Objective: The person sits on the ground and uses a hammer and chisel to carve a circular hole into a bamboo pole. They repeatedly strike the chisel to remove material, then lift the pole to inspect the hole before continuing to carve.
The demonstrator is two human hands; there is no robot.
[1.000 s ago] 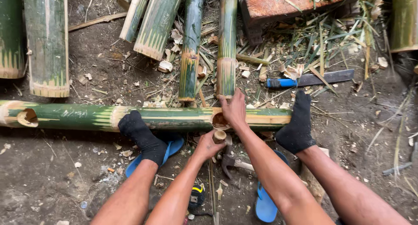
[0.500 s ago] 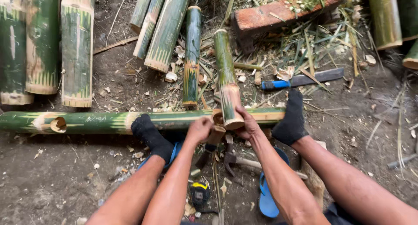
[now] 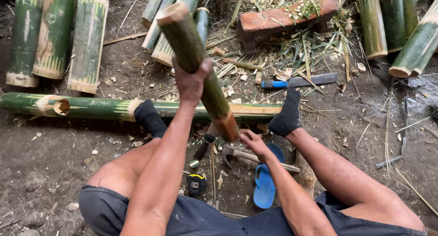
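Left hand: my left hand (image 3: 191, 83) was closed around the middle of the short bamboo piece (image 3: 196, 58), gripping it firmly.
Right hand: my right hand (image 3: 251, 142) cupped the lower cut end of the same piece, fingers curled under it, just above the hammer (image 3: 248, 156).
Bamboo piece: it was raised off the ground, tilted, top end toward the camera and lower end down between my legs.
Change: half a second earlier the piece lay low against the long bamboo pole (image 3: 137, 109), both hands at its near end; now it was lifted steeply, and the left hand had slid up the stem.
Meaning: I judged the piece had been picked up from the pile and brought into my working space, under full control of both hands.
Feet: both socked feet (image 3: 285, 117) pressed on the long pole, pinning it on the dirt floor.
Nearby: a blue-handled knife (image 3: 301, 82) lay beyond the pole, a tape measure (image 3: 197, 183) and a blue sandal (image 3: 267, 181) near my lap, a brick (image 3: 285, 18) farther off.
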